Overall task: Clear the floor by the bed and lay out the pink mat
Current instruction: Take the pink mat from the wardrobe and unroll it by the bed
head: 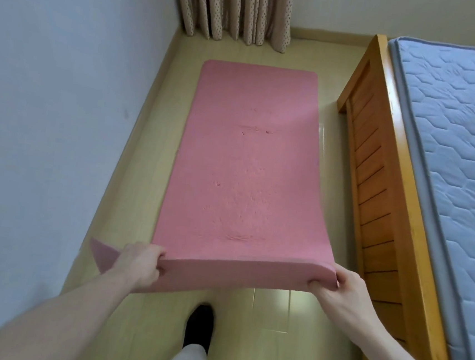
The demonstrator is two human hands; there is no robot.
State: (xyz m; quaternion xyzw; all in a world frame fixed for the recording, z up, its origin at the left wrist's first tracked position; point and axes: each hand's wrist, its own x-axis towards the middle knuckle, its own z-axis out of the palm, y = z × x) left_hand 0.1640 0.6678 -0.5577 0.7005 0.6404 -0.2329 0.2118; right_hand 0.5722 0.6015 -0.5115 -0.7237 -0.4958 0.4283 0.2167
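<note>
Pink mat (246, 163) is lying on the floor (145, 156) beside the bed (380, 193), w/ near end lifted. Left hand (138, 266) & right hand (344, 289) are pinching its near corners. Looks light, floppy, prob. sagging mid-span, so corners are best.

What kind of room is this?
Most likely a bedroom: a wooden bed frame with a bare blue quilted mattress stands on the right, and curtains hang at the far wall.
</note>
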